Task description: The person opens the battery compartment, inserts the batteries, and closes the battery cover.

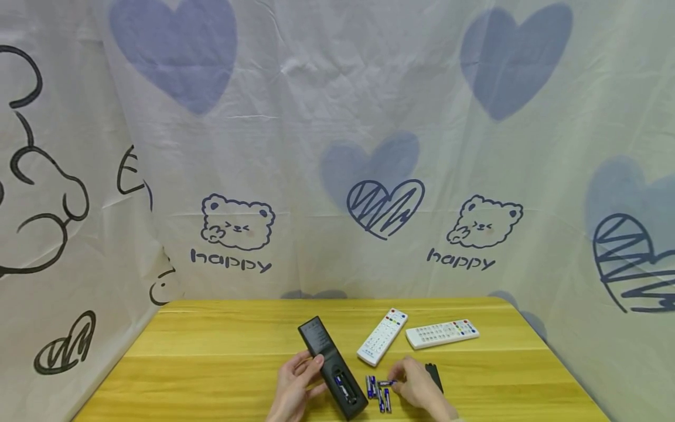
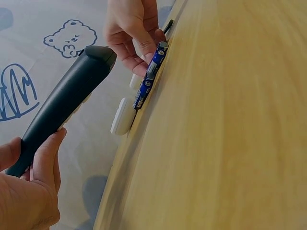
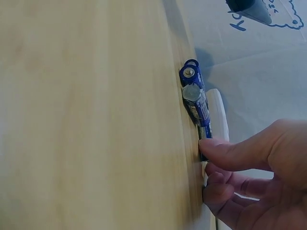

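My left hand [image 1: 293,382] grips a black remote control [image 1: 321,339], its back turned up and its battery compartment uncovered. At least one blue-and-silver battery [image 1: 344,389] lies in that compartment. Thumb and fingers of my right hand [image 1: 418,384] pinch the end of a battery [image 1: 386,383] lying crosswise on the table. Just left of that hand, several loose batteries [image 1: 387,401] lie in a small group; the right wrist view shows them [image 3: 195,96] end-on. A black battery cover [image 1: 435,377] lies beside the right hand, partly hidden by it.
Two white remote controls lie farther back on the wooden table [image 1: 211,357]: one slanted [image 1: 382,337], the other [image 1: 442,334] nearly crosswise to its right. A printed cloth [image 1: 306,246] hangs behind the table and along its sides.
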Available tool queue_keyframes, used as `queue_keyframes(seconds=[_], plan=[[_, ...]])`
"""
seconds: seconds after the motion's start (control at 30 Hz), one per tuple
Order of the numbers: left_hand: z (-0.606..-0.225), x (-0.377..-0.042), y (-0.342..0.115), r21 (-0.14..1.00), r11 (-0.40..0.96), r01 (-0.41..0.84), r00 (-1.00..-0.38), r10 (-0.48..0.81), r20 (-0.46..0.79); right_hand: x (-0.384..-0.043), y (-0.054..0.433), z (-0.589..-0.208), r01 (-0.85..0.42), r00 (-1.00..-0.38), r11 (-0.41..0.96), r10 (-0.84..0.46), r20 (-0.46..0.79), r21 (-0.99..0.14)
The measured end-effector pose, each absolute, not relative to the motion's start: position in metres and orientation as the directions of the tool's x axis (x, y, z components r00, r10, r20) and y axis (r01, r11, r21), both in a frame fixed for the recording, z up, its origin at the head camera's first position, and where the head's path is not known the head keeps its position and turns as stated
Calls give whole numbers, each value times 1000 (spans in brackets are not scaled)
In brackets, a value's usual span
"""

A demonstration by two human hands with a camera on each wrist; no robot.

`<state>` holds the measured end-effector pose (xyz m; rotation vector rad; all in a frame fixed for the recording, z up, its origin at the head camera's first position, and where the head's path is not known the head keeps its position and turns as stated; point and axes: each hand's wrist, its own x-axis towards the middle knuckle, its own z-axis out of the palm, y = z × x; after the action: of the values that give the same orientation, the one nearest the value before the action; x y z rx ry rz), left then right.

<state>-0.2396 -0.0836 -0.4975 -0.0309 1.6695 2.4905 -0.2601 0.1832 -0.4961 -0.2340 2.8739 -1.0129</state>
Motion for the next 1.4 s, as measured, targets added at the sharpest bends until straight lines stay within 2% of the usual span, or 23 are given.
queue_keyframes(seconds=[0.57, 0.7, 0.87, 1.07, 1.13, 1.4], plan=[[-494, -239, -84, 917, -370, -147, -987, 121, -109, -247, 184, -498, -121, -991, 719, -122, 47, -684], [-494, -240, -84, 915, -372, -155, -986, 122, -117, -244, 183, -495, -212, -976, 682, -183, 118, -700], [-495, -240, -84, 913, -373, -164, -984, 122, -128, -240, 178, -490, -345, -931, 622, -323, 171, -703], [-496, -240, -85, 909, -382, -166, -984, 123, -128, -235, 170, -487, -505, -862, 639, -414, 293, -581], [-496, -240, -86, 907, -387, -166, -984, 122, -128, -234, 168, -486, -516, -856, 640, -414, 309, -569], [-497, -241, -85, 906, -401, -133, -990, 97, -102, -238, 162, -482, -476, -878, 585, -362, 315, -656]])
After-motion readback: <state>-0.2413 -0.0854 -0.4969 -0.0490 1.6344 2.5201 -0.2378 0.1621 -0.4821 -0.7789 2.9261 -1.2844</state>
